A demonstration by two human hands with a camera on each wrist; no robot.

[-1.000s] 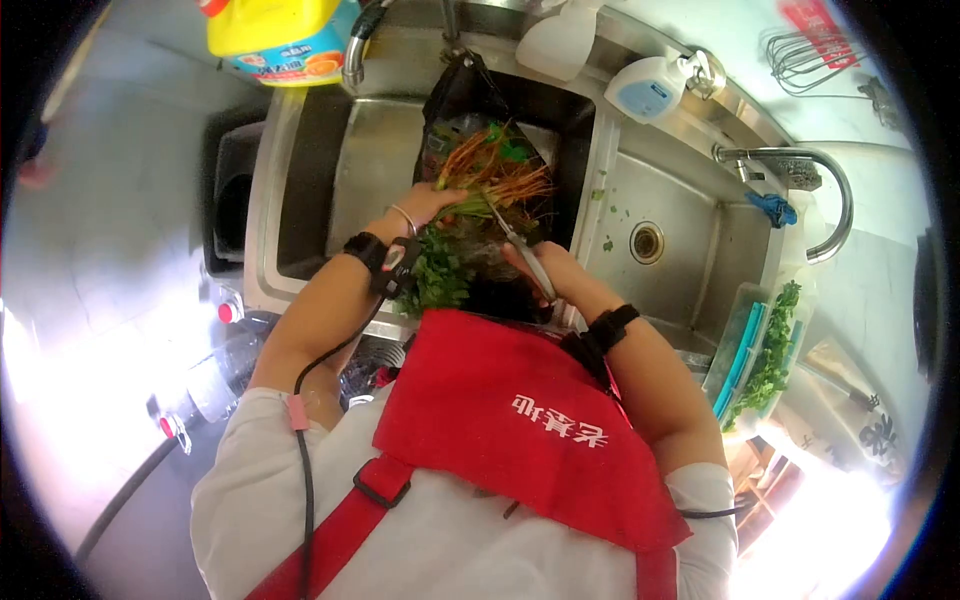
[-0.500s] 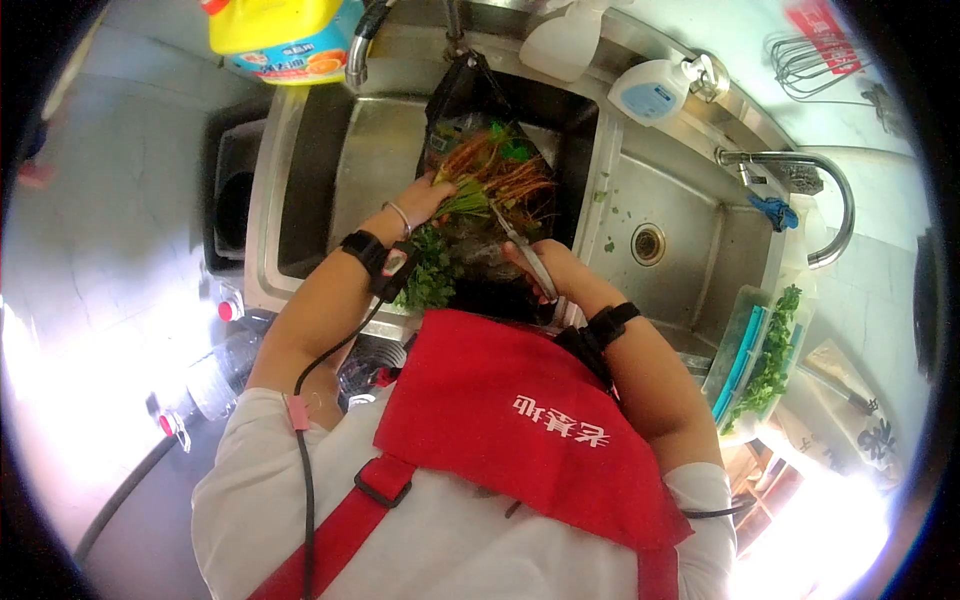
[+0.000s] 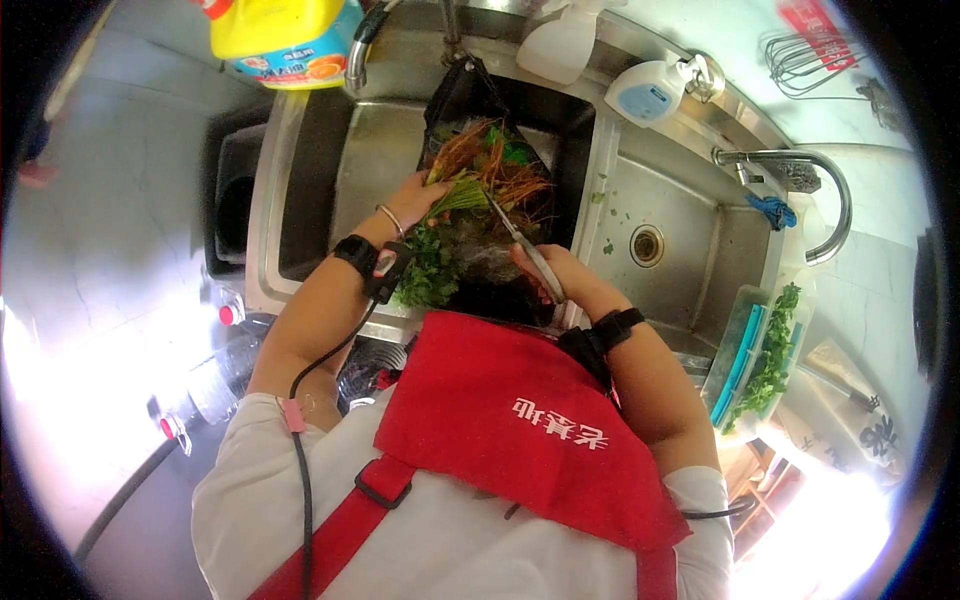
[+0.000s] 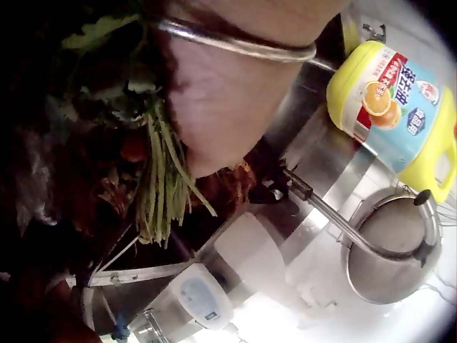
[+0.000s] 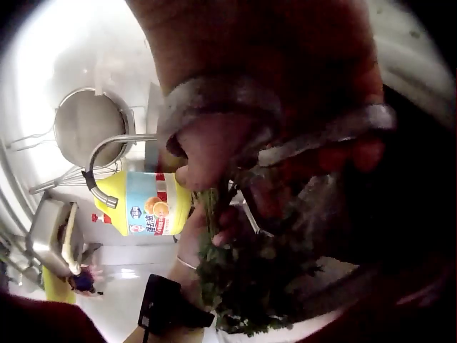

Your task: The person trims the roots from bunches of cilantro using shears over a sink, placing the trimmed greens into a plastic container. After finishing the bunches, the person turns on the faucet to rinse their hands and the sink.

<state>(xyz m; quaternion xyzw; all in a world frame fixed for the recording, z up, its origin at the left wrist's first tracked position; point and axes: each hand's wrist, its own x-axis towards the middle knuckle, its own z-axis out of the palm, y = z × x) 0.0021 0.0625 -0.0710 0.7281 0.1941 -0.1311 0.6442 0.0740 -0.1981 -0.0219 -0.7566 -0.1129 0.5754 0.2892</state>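
Note:
A leafy bunch of coriander [image 3: 430, 265] is gripped by my left hand [image 3: 408, 205], its cut-looking green stems [image 4: 166, 193] pointing away from the leaves in the left wrist view. My right hand [image 3: 570, 272] holds scissors [image 3: 538, 262], with the thumb through one handle loop [image 5: 214, 107] in the right wrist view. The blades reach toward the stem ends, overlapping them in the head view. Beyond lie orange-brown roots [image 3: 522, 185] over a black plastic bag [image 3: 465, 85] in the sink. The fingertips of my left hand are partly hidden.
The bag lies in the left sink basin [image 3: 370, 130]. Beside it, the right basin [image 3: 680, 200] has a drain and green scraps. A yellow detergent jug [image 3: 285, 40], a white spray bottle [image 3: 650, 90] and a tap [image 3: 840, 200] stand around. A container of greens [image 3: 765, 360] sits at right.
My left hand has shifted slightly left with the coriander, and its stems fan out more. The scissors have drawn back a little toward my body.

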